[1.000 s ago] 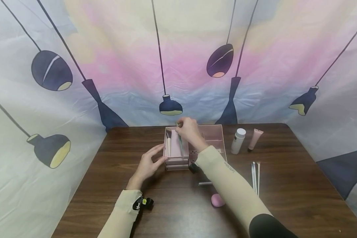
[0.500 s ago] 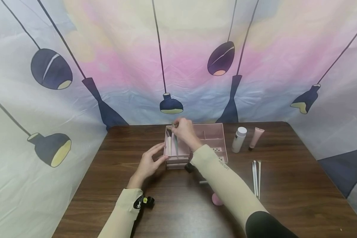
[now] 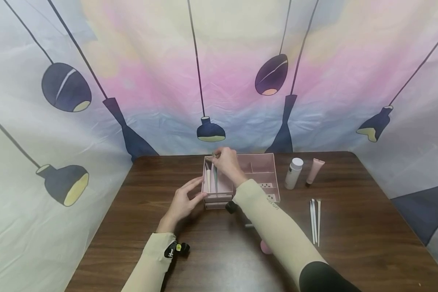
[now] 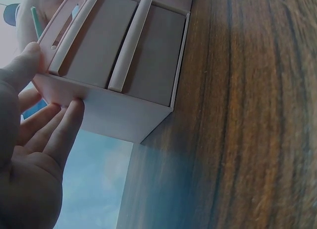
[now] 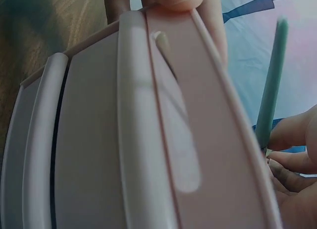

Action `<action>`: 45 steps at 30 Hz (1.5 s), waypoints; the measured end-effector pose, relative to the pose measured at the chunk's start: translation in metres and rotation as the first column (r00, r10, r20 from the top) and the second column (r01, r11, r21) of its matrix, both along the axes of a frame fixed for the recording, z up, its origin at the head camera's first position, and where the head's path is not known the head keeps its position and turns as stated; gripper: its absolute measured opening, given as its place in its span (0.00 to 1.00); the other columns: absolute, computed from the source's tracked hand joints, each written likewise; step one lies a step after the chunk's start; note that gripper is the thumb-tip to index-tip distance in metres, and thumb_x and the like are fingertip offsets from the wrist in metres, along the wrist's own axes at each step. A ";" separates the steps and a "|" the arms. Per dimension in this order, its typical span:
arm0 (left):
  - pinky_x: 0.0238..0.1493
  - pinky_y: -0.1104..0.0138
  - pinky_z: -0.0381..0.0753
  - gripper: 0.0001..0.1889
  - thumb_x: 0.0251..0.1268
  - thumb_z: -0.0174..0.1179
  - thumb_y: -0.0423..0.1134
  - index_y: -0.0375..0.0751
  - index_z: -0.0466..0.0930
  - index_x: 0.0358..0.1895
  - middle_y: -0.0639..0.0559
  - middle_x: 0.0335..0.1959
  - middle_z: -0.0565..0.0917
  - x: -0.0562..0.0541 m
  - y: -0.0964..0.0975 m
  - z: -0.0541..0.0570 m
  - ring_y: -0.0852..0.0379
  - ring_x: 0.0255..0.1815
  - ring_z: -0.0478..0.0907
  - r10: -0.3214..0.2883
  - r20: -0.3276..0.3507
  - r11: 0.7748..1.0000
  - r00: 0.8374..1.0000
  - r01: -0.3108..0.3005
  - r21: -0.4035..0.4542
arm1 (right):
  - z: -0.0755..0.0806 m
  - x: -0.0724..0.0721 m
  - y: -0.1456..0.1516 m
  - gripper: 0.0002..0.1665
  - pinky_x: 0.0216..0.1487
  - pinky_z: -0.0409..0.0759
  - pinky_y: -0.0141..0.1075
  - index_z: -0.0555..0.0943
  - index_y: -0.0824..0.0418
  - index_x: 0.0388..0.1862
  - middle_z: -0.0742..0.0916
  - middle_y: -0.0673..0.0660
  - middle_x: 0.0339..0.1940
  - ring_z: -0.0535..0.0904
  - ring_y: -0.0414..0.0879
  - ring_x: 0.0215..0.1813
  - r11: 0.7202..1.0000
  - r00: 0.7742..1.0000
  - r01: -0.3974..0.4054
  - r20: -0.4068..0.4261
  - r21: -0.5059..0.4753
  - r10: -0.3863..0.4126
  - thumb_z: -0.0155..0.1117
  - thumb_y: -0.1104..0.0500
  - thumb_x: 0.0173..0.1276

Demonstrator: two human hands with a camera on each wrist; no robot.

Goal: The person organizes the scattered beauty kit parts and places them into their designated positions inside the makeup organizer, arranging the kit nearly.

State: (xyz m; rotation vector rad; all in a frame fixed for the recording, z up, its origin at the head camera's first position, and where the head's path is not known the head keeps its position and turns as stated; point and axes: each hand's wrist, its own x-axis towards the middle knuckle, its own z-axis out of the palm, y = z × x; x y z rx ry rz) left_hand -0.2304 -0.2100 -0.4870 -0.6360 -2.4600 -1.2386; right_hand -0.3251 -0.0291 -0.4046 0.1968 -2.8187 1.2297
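Note:
A pink makeup organizer (image 3: pixel 224 187) with drawers stands at the back of the table. My right hand (image 3: pixel 227 163) is over its left compartment and pinches a green-handled makeup brush (image 3: pixel 215 178) near its top end, handle pointing down toward the front wall. In the right wrist view the green handle (image 5: pixel 274 85) sticks out from the fingertips above the rim. Another brush (image 3: pixel 208 180), pale-handled, leans in the same compartment on the left. My left hand (image 3: pixel 182 201) rests against the organizer's left side, thumb (image 4: pixel 27 65) at the front top corner and fingertips on the side wall.
Right of the organizer stand a white-capped bottle (image 3: pixel 293 173) and a pink tube (image 3: pixel 315 172). Several slim brushes (image 3: pixel 315 222) lie in front of them. A pink rounded item (image 3: pixel 265 247) and a short silvery rod (image 3: pixel 249 225) are partly hidden by the right sleeve.
My right hand has shifted left with the green brush, bringing it closer to the pale-handled brush; over the last half second it has hardly moved. The left hand stays against the organizer.

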 end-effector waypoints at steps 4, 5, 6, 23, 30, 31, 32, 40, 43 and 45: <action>0.66 0.51 0.72 0.28 0.59 0.69 0.39 0.40 0.76 0.64 0.44 0.63 0.78 0.001 0.001 0.000 0.46 0.65 0.74 -0.001 -0.016 1.000 1.000 0.001 0.001 | -0.004 -0.001 0.000 0.17 0.37 0.86 0.35 0.83 0.60 0.52 0.89 0.57 0.42 0.85 0.43 0.29 1.000 1.000 0.012 0.017 -0.017 -0.011 0.66 0.58 0.65; 0.66 0.51 0.72 0.28 0.59 0.70 0.39 0.40 0.76 0.64 0.44 0.63 0.78 0.001 0.001 0.000 0.46 0.65 0.74 -0.001 -0.015 1.000 1.000 0.001 0.006 | -0.005 -0.002 0.000 0.17 0.38 0.86 0.35 0.83 0.60 0.52 0.89 0.57 0.42 0.85 0.42 0.29 1.000 1.000 0.014 0.019 -0.016 -0.014 0.65 0.58 0.65; 0.66 0.51 0.72 0.28 0.59 0.70 0.39 0.40 0.76 0.64 0.45 0.63 0.78 0.001 0.001 0.000 0.46 0.65 0.75 0.000 -0.015 1.000 1.000 0.001 0.009 | -0.006 -0.002 0.001 0.17 0.37 0.86 0.35 0.83 0.60 0.52 0.89 0.57 0.43 0.85 0.43 0.27 1.000 0.999 0.013 0.030 -0.025 -0.013 0.65 0.58 0.65; 0.67 0.52 0.71 0.27 0.61 0.68 0.40 0.41 0.76 0.64 0.46 0.64 0.77 -0.001 0.001 0.000 0.47 0.65 0.74 -0.005 0.000 1.000 1.000 0.005 0.004 | -0.004 0.001 0.007 0.22 0.49 0.84 0.41 0.81 0.58 0.57 0.88 0.54 0.44 0.85 0.46 0.41 0.999 0.998 0.015 0.064 -0.033 -0.013 0.66 0.52 0.66; 0.68 0.51 0.71 0.27 0.62 0.67 0.41 0.44 0.75 0.65 0.47 0.65 0.76 0.001 0.000 0.001 0.48 0.66 0.73 0.001 0.025 1.000 1.000 -0.001 0.000 | 0.000 0.006 0.018 0.20 0.47 0.84 0.40 0.83 0.57 0.55 0.88 0.52 0.42 0.84 0.47 0.43 1.000 1.000 0.018 0.024 -0.011 -0.017 0.65 0.53 0.65; 0.67 0.51 0.71 0.28 0.62 0.67 0.41 0.44 0.75 0.65 0.47 0.65 0.76 0.001 0.000 0.001 0.47 0.66 0.73 0.003 0.023 1.000 1.000 -0.003 -0.003 | 0.001 0.007 0.020 0.20 0.47 0.84 0.40 0.83 0.56 0.55 0.88 0.52 0.42 0.84 0.47 0.43 1.000 1.000 0.017 0.023 -0.009 -0.017 0.65 0.53 0.65; 0.67 0.51 0.71 0.28 0.62 0.68 0.41 0.44 0.75 0.66 0.47 0.65 0.76 0.002 0.000 0.001 0.47 0.66 0.73 0.004 0.023 1.000 1.000 -0.004 -0.006 | 0.001 0.008 0.023 0.20 0.47 0.84 0.39 0.83 0.56 0.54 0.88 0.51 0.42 0.84 0.46 0.43 1.000 1.000 0.017 0.020 -0.007 -0.017 0.65 0.53 0.64; 0.66 0.48 0.72 0.28 0.62 0.67 0.42 0.44 0.74 0.66 0.45 0.65 0.76 0.001 0.000 0.001 0.45 0.66 0.73 0.005 0.015 1.000 1.000 -0.004 -0.025 | 0.006 0.015 0.043 0.20 0.48 0.83 0.41 0.83 0.57 0.54 0.89 0.52 0.42 0.84 0.47 0.43 1.000 0.998 0.010 -0.061 -0.028 -0.012 0.63 0.56 0.62; 0.67 0.49 0.71 0.28 0.63 0.67 0.43 0.45 0.74 0.66 0.47 0.66 0.76 0.001 0.000 0.000 0.47 0.66 0.73 0.008 0.034 1.000 0.999 -0.007 -0.026 | 0.010 0.019 0.051 0.20 0.48 0.83 0.41 0.84 0.57 0.53 0.89 0.52 0.40 0.84 0.47 0.43 0.999 0.997 0.005 -0.083 -0.038 -0.008 0.63 0.56 0.62; 0.68 0.50 0.71 0.28 0.63 0.67 0.43 0.44 0.74 0.66 0.47 0.66 0.76 0.001 -0.001 0.000 0.48 0.67 0.72 0.009 0.044 1.000 0.999 -0.008 -0.024 | 0.012 0.022 0.057 0.19 0.48 0.83 0.42 0.84 0.57 0.52 0.89 0.52 0.39 0.84 0.47 0.42 0.999 0.995 -0.001 -0.103 -0.042 -0.004 0.64 0.55 0.63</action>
